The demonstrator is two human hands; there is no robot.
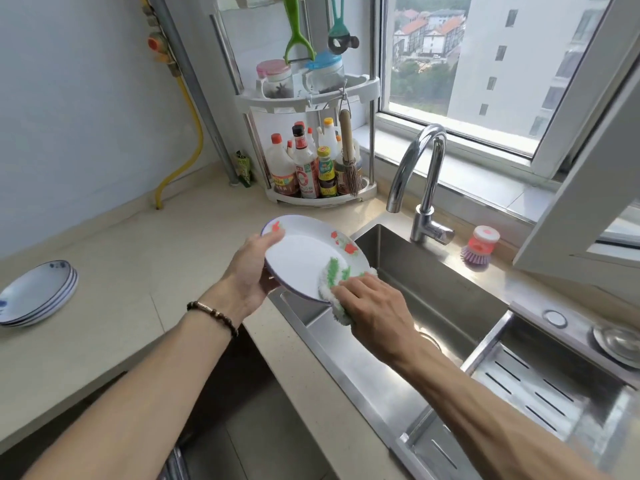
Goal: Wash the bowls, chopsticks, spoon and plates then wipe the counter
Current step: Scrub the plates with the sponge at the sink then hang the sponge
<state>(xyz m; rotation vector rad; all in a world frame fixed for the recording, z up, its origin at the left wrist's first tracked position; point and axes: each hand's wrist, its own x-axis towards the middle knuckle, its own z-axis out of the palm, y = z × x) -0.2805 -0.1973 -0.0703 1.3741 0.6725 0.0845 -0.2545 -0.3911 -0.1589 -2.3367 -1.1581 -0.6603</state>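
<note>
White plate (304, 258) sits mid-frame, my left hand (254, 271) gripping its rim while my right hand (375, 308) presses a cloth (334, 278) against it.

- The plate (304, 258) looks like glossy white glazed ware with a painted red and green pattern.
- The cloth (334, 284) is fluffy white and green fabric, rough in texture.
- The sink (436, 292) is brushed metal with a dull sheen.
- The faucet (420, 174) is polished, mirror-bright metal.
- The counter (138, 271) is smooth, matt beige stone.
- The stacked plates (38, 294) are glossy white with blue painting.
- The scrub brush (479, 245) is plastic with purple bristles.
</note>
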